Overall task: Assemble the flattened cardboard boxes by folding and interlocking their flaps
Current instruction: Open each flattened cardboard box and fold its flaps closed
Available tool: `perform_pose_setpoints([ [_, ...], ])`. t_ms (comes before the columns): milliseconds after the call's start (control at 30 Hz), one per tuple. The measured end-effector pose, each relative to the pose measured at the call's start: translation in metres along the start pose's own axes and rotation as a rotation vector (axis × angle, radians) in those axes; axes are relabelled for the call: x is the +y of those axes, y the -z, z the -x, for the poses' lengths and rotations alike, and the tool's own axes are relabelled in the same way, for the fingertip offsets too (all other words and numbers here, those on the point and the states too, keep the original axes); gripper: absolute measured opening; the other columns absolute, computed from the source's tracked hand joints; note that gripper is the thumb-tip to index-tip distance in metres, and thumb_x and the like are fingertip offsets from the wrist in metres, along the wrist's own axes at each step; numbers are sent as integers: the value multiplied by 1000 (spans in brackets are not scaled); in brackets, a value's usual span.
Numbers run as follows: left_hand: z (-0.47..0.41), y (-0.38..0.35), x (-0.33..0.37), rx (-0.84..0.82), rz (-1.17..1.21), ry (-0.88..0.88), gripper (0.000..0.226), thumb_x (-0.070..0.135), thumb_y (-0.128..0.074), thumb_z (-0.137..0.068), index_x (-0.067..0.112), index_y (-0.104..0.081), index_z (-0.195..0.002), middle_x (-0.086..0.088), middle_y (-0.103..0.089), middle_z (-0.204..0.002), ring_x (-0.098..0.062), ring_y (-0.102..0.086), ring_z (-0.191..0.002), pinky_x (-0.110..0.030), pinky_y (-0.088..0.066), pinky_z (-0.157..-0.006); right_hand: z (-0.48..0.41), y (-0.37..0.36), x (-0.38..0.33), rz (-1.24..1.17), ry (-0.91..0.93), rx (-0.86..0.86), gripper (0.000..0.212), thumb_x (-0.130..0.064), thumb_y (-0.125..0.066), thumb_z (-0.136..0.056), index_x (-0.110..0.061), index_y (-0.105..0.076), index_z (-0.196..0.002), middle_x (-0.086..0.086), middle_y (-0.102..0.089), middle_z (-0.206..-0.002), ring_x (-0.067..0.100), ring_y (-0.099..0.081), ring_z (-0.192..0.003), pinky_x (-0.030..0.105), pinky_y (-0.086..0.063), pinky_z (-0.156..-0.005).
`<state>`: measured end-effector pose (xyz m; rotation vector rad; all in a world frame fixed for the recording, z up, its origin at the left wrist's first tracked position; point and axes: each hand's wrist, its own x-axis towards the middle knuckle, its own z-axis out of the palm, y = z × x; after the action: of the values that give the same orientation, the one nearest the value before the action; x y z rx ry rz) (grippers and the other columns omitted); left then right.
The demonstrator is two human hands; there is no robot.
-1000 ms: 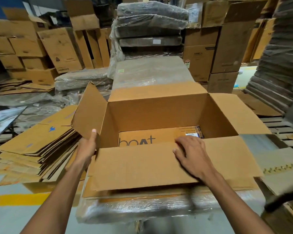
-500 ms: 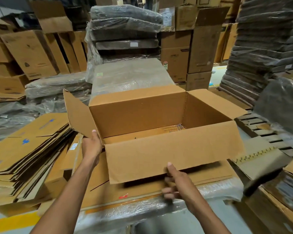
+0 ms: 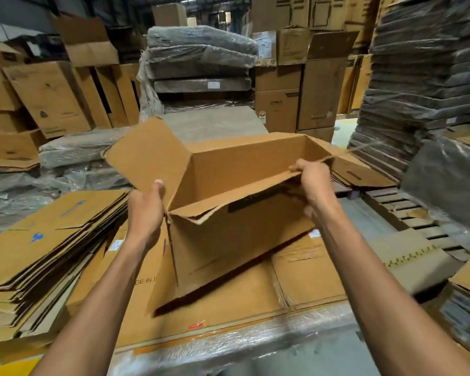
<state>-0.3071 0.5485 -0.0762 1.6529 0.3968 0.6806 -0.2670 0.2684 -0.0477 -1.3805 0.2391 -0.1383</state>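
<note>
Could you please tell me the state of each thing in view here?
Box: open on top, tilted, held in both hands.
Side flap: standing open, outward.
Left hand: grips the box's left corner.
Right hand: grips the box's near top edge.
Flat boxes: folded flat, piled.
Wrapped stack: sealed in plastic film.

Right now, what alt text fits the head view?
Two bare hands hold an open cardboard box tilted over a plastic-wrapped stack of flat cartons; the left hand grips its left corner, the right hand its near flap.
</note>
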Motion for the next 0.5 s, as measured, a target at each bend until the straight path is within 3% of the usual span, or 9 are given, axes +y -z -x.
perform_pose_setpoints([
  [100,1,-1,23,-60,27,-86,29,43,-60,-92,15,-59,-84,2,-58,-80,-17,-52,-73,-36,-38,-71,-7,-18,-44,3,9,-120,11,-8,-49,-95,-11,-60,-96,16,-70,-107,28,-77,-82,42,-65,-64],
  [233,16,-4,44,-260,-35,-238,27,31,-58,-100,15,-63,-79,13,-67,-69,-6,-58,-67,-33,-45,-67,-18,-42,-76,262,75,-230,26,-11,-33,-103,-9,-59,-100,23,-65,-117,31,-74,-90,41,-65,-71],
  [300,23,-4,50,-393,-152,-322,36,45,-55,-96,12,-69,-92,2,-73,-82,-15,-65,-76,-40,-51,-71,-24,-51,-85,345,94,-299,38,-19,-37,-103,-10,-48,-139,24,-53,-141,36,-74,-89,45,-65,-69],
  [333,23,-3,50,-454,-212,-358,38,47,-54,-97,12,-69,-92,2,-72,-80,-15,-64,-73,-38,-51,-68,-25,-54,-88,340,95,-321,55,-24,-43,-103,-21,-29,-157,19,-41,-154,39,-73,-91,46,-65,-66],
  [367,28,-2,54,-504,-279,-403,37,44,-53,-101,12,-66,-86,5,-69,-72,-10,-58,-64,-33,-47,-61,-28,-55,-89,332,108,-361,65,-28,-47,-105,-33,-15,-161,13,-29,-162,41,-70,-96,46,-65,-62],
  [400,29,-2,55,-536,-358,-434,37,40,-52,-105,13,-63,-82,5,-66,-67,-7,-52,-59,-30,-44,-57,-30,-56,-90,350,120,-413,64,-33,-49,-106,-38,-16,-160,10,-25,-164,41,-66,-102,46,-64,-59],
  [433,33,-2,59,-574,-427,-466,36,38,-50,-106,14,-61,-82,-2,-65,-68,-7,-47,-58,-30,-41,-56,-30,-56,-92,398,117,-456,57,-40,-50,-106,-34,-26,-157,11,-30,-162,40,-65,-104,46,-64,-57],
  [500,42,-1,68,-611,-507,-490,35,34,-49,-107,17,-54,-76,-4,-54,-66,-5,-40,-56,-25,-36,-51,-33,-54,-94,453,38,-517,66,-62,-55,-98,-23,-40,-149,17,-46,-150,38,-70,-104,43,-64,-57],
])
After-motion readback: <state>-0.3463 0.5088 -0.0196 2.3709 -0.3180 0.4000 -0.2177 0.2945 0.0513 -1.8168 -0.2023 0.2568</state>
